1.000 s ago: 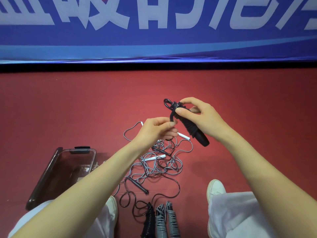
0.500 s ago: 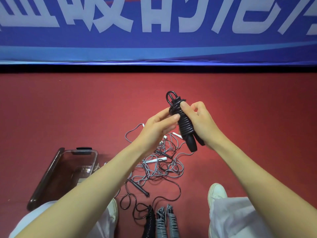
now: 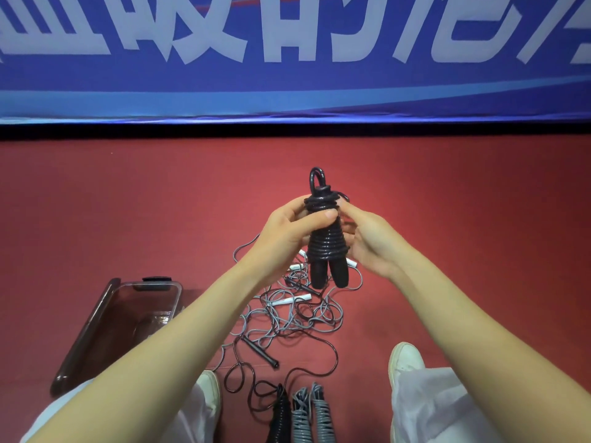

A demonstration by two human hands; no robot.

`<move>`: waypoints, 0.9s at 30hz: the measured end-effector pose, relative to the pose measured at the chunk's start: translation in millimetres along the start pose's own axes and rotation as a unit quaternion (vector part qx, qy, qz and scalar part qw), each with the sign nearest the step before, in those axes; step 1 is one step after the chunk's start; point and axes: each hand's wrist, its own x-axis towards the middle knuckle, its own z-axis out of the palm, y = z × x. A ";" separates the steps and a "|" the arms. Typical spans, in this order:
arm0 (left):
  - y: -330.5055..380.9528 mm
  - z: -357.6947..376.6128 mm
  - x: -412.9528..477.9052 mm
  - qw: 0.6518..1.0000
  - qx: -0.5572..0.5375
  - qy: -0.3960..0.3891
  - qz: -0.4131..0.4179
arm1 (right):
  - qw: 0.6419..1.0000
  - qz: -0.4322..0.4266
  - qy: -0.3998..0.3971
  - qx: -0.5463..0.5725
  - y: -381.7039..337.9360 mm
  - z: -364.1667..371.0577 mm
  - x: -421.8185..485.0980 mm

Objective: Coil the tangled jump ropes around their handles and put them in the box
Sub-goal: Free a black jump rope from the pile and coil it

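Closest to the camera, white trousers [image 3: 425, 407] and white shoes [image 3: 404, 359] are being seen on a plain red floor [image 3: 128, 219]. Between the shoes, three coiled ropes [image 3: 300, 417], one black and two grey, are lying side by side and touching. Just beyond them, a tangle of loose ropes [image 3: 287, 314], grey and black with thin black and white handles, is lying spread on the floor. To its left a clear box [image 3: 83, 334] with a dark rim and a black latch [image 3: 156, 279] is standing open-topped; what lies inside cannot be told.

Farther off, the floor is being bounded by a black strip [image 3: 287, 131], and above it a blue banner [image 3: 287, 91] is being hung across the whole width. Large white characters are being shown on it, but they are being cut off at the top edge and cannot be read.

Above the tangle, the black jump rope [image 3: 326, 247] is being held upright in the air, its cord wound tightly round both handles, whose ends are pointing down. Its upper coils are being gripped by the left hand [image 3: 287, 238], thumb pressed across the front. The opposite side is being grasped by the right hand [image 3: 367, 241], fingers curled at the top turns, below a small loop [image 3: 316, 179] that is sticking up.
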 end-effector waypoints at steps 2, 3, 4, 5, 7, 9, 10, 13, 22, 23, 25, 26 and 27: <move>1.5 0.3 -2.7 0.999 0.010 -0.029 -0.011 | 0.998 -0.046 -0.016 0.033 -4.1 -5.0 0.7; 1.2 1.1 -3.8 0.999 0.013 -0.034 -0.014 | 0.997 -0.075 -0.012 0.030 -5.6 -5.8 1.1; 0.3 2.3 -4.6 0.999 0.010 -0.034 -0.015 | 0.995 -0.100 0.002 0.024 -6.3 -6.7 1.9; -1.3 2.9 -5.2 0.999 0.000 -0.031 -0.013 | 0.993 -0.112 0.020 0.025 -6.6 -7.2 2.6; -3.7 3.2 -5.6 0.999 -0.035 -0.014 -0.014 | 0.991 -0.115 0.055 0.043 -8.0 -10.7 3.6; -2.7 1.2 -6.9 0.998 -0.059 0.010 -0.020 | 0.990 -0.108 0.067 0.057 -8.8 -14.8 1.7; -1.6 -0.5 -7.4 0.997 -0.067 0.017 -0.022 | 0.990 -0.106 0.065 0.063 -8.7 -15.8 0.6; 1.8 -4.9 -9.5 0.997 -0.071 0.017 -0.023 | 0.989 -0.104 0.058 0.083 -10.0 -16.4 -4.6; 7.3 -10.9 -3.0 0.997 0.000 0.078 0.026 | 0.961 -0.254 -0.112 -0.018 -14.1 -11.2 -20.6; 9.0 -12.8 -3.8 0.997 0.014 0.074 0.021 | 0.956 -0.264 -0.122 -0.037 -14.6 -12.1 -21.6; 10.2 -14.8 -4.1 0.997 0.027 0.071 0.018 | 0.955 -0.267 -0.119 -0.053 -16.4 -13.0 -23.3; 9.3 -15.4 -4.4 0.997 0.034 0.069 0.021 | 0.956 -0.265 -0.111 -0.058 -16.3 -12.4 -23.6; 7.5 -15.1 -4.8 0.997 0.038 0.068 0.024 | 0.957 -0.265 -0.096 -0.065 -15.8 -11.6 -23.3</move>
